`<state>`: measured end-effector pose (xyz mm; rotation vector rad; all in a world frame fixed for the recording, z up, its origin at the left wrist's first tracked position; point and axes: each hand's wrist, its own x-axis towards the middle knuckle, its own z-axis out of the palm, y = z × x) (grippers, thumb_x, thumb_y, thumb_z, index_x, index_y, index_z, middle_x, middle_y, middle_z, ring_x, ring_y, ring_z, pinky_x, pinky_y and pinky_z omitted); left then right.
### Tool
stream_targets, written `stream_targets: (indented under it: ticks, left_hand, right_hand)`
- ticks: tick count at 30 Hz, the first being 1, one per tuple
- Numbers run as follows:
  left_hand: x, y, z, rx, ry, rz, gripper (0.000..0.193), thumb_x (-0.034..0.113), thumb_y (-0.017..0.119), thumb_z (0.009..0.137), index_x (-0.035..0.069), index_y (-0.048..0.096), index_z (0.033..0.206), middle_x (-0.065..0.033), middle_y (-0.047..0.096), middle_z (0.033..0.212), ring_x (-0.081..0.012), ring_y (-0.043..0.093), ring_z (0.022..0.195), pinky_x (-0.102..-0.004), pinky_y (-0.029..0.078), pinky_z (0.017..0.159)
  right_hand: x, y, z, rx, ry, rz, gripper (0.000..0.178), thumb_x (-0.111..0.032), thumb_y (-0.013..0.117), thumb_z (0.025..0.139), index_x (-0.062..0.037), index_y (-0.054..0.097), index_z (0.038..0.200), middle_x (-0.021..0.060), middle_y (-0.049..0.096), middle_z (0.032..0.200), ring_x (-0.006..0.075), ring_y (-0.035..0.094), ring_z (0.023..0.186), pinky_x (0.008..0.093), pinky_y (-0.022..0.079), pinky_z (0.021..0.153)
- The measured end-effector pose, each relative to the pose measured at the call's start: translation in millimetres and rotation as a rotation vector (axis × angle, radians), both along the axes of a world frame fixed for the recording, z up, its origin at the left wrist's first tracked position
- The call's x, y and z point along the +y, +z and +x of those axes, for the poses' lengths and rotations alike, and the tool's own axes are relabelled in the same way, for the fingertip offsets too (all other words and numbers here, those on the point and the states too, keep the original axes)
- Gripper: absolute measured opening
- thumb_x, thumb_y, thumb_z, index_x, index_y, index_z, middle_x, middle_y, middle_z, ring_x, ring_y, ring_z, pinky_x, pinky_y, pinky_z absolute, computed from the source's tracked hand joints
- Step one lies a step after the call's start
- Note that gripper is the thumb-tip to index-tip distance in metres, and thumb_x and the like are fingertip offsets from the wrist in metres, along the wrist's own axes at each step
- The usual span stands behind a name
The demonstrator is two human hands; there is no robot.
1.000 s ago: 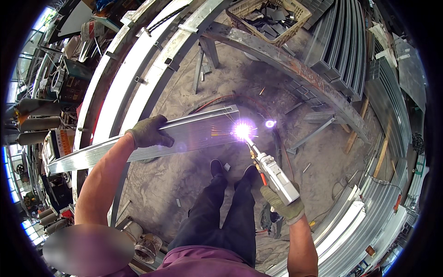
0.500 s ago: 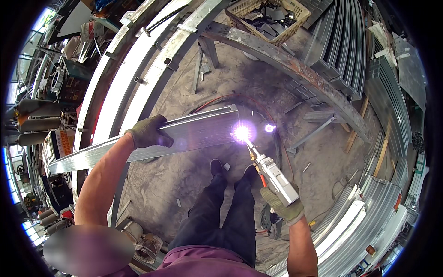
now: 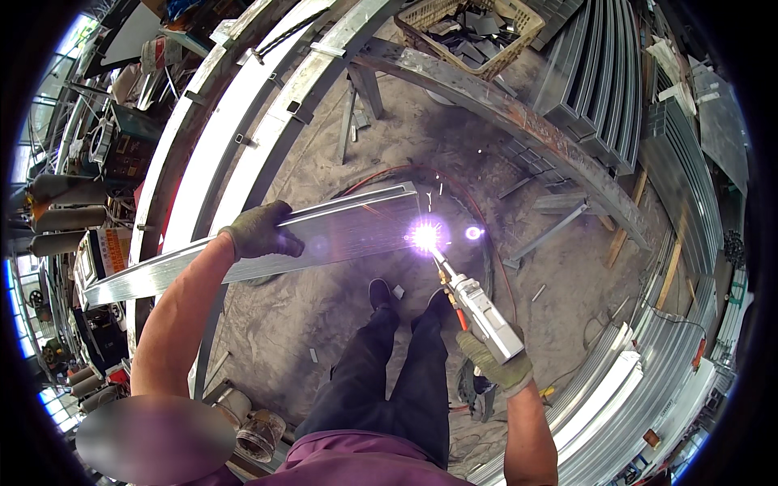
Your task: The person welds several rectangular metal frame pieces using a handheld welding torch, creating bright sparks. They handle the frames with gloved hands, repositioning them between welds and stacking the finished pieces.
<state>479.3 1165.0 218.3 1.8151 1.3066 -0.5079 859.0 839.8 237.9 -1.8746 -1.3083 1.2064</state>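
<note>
- Centrally, a long, shiny, galvanised steel channel profile (image 3: pixel 324 235) runs across the view from lower left to upper right, held above the dusty concrete floor (image 3: pixel 324 308).
- Left hand (image 3: pixel 259 231), in a worn olive work glove: its grip is clamped over the upper edge of the channel profile, near the middle of the visible length.
- Right hand (image 3: pixel 498 364), in a matching glove: its grip is wrapped tight around the rear of a silver-grey, box-shaped handheld welding torch (image 3: pixel 478 312) with a brass-coloured nozzle.
- Torch nozzle: points up and to the left, its tip at the right end of the channel profile.
- Bright violet-white welding flare (image 3: pixel 424 236): sits at the torch tip, on the lower right end of the profile; a smaller lens glare shows just to its right, and a few sparks lie scattered above.
- Person's legs in dark trousers (image 3: pixel 389 373), with black shoes: stand on the floor directly below the profile, between the two arms.
- Rusty brown steel beam (image 3: pixel 519 121): crosses the upper right, well apart from the work.
- Tan woven basket (image 3: pixel 519 24) of metal offcuts: lies at the top edge.
- Stacked pale metal profiles (image 3: pixel 616 397): line the lower right rim.
</note>
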Motion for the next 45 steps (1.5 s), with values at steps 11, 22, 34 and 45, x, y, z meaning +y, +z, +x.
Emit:
stream_targets:
  ticks: [11,22,34,45]
  left_hand:
    - [-1,-2,-2,-0.034,-0.020,0.017,0.071,0.023,0.095,0.075,-0.002,0.059,0.131,-0.0116,0.080,0.102,-0.0172,0.078,0.098,-0.0325,0.058,0.090]
    - [-2,1,-2,-0.026,0.056,-0.048,0.067,0.021,0.092,0.077,-0.002,0.059,0.130,-0.0092,0.081,0.103,-0.0164,0.078,0.098,-0.0315,0.058,0.091]
    - [-9,-3,1,0.055,-0.053,-0.017,0.090,0.040,0.097,0.071,0.000,0.057,0.141,-0.0170,0.073,0.124,-0.0281,0.070,0.116,-0.0385,0.054,0.101]
    - [-38,12,11,0.143,-0.132,0.020,0.095,0.047,0.096,0.066,0.001,0.059,0.140,-0.0206,0.071,0.130,-0.0348,0.068,0.122,-0.0399,0.053,0.104]
  right_hand:
    - [-2,6,-3,0.079,-0.062,-0.153,0.029,-0.022,0.085,0.089,-0.0060,0.077,0.113,0.0111,0.079,0.091,0.0245,0.079,0.081,0.0349,0.061,0.070]
    - [-10,-8,-12,0.020,-0.057,0.045,0.029,-0.023,0.085,0.088,-0.0085,0.077,0.112,0.0107,0.079,0.095,0.0263,0.078,0.086,0.0367,0.062,0.074]
    - [-59,-41,-24,-0.024,-0.312,-0.195,0.035,-0.031,0.086,0.084,-0.0061,0.077,0.106,0.0121,0.079,0.090,0.0272,0.077,0.085,0.0394,0.060,0.078]
    - [-99,-34,-16,-0.073,-0.337,-0.153,0.035,-0.033,0.088,0.083,-0.0090,0.077,0.106,0.0104,0.079,0.093,0.0269,0.078,0.087,0.0390,0.061,0.081]
